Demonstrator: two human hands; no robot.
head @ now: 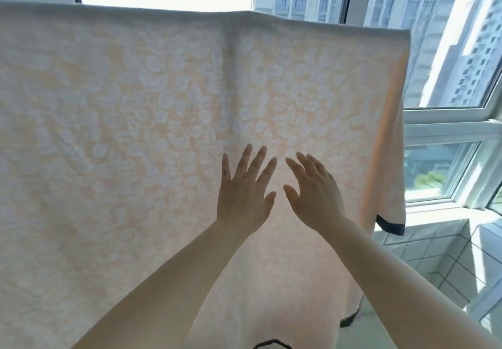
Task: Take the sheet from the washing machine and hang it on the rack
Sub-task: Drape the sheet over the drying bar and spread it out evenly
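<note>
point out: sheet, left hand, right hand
sheet (122, 136): head view, leaf-patterned face left of the centre crease.
left hand (243, 196): head view, back of the hand, fingers spread.
right hand (316, 195): head view, back of the hand, fingers straight.

The sheet (135, 131) is pale peach with a white leaf pattern and a dark navy border at its corner.

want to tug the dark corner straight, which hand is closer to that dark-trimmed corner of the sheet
Right. The right hand is just left of the dark-trimmed corner; the left hand is farther left.
</note>
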